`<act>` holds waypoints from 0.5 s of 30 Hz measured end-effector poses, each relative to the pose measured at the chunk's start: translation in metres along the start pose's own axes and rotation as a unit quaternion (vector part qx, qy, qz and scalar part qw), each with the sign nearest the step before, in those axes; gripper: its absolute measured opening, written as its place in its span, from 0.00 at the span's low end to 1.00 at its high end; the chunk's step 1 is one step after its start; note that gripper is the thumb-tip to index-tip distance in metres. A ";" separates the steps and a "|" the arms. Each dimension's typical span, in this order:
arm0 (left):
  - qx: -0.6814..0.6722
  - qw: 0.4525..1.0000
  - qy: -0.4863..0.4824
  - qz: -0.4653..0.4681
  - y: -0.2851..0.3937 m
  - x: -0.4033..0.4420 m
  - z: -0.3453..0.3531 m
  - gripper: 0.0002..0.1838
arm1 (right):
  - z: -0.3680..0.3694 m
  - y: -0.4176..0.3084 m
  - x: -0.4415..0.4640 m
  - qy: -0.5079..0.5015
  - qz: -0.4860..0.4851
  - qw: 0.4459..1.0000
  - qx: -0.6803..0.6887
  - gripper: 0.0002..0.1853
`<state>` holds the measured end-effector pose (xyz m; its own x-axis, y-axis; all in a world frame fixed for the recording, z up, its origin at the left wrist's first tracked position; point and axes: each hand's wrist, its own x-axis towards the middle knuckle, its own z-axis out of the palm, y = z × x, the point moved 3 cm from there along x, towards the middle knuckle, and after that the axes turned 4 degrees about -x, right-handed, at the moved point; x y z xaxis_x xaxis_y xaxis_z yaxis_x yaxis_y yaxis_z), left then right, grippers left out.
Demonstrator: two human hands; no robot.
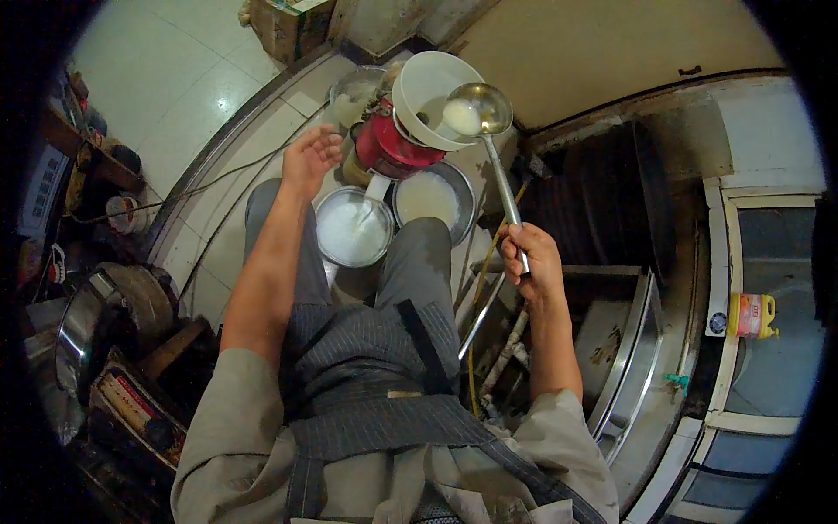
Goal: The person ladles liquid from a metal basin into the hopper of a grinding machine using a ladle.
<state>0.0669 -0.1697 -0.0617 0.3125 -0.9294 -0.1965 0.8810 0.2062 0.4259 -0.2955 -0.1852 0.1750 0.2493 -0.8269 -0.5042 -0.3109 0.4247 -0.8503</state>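
Observation:
My right hand (532, 259) is closed round the handle of a long metal ladle (499, 166). The ladle's bowl, with some whitish liquid in it, tilts over the rim of a white hopper (421, 79). That hopper sits on a red grinding machine (390, 142). My left hand (312, 161) is held in the air left of the machine, fingers loosely apart and nothing in them. Below the machine's spout (377, 187), a metal pot (325, 249) holds frothy white liquid. Beside it, a metal basin (471, 203) holds cream-coloured liquid, partly hidden by my knee.
Another metal bowl (336, 87) stands behind the machine. A cable (209, 188) runs across the floor to the left. Pots and boxes crowd the left side. On the right are a metal-framed stand (642, 349), dark round containers (602, 192) and a yellow jug (752, 315).

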 end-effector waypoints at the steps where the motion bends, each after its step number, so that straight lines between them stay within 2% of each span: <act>1: 0.000 1.000 0.000 0.000 0.000 -0.001 0.001 0.18 | 0.000 0.000 0.000 0.000 0.000 1.000 0.000 0.10; 15: 0.006 1.000 0.014 0.004 0.002 -0.003 0.005 0.18 | 0.000 0.002 0.003 0.010 0.000 1.000 -0.026 0.09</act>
<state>0.0660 -0.1676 -0.0562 0.3290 -0.9187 -0.2185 0.8748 0.2093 0.4370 -0.2956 -0.1865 0.1717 0.2314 -0.8336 -0.5015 -0.3584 0.4062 -0.8406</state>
